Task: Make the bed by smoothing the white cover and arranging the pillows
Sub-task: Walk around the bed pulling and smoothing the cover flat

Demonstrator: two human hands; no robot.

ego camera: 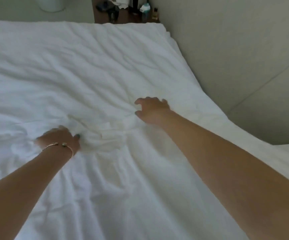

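Note:
The white cover (91,70) is spread over the whole bed and is creased, with folds gathering between my two hands. My left hand (60,140), with a gold bracelet on its wrist, lies low on the cover at centre left; its fingers dig into a bunch of the fabric. My right hand (151,110) reaches farther out at the centre, slightly blurred, fingers apart and curled like a claw just on the cover, holding nothing. No pillow can be made out.
A brown bedside table (123,14) with bottles and crumpled tissue stands beyond the far edge. A beige padded wall panel (235,58) runs along the bed's right side. A white round object (51,5) sits at the top left.

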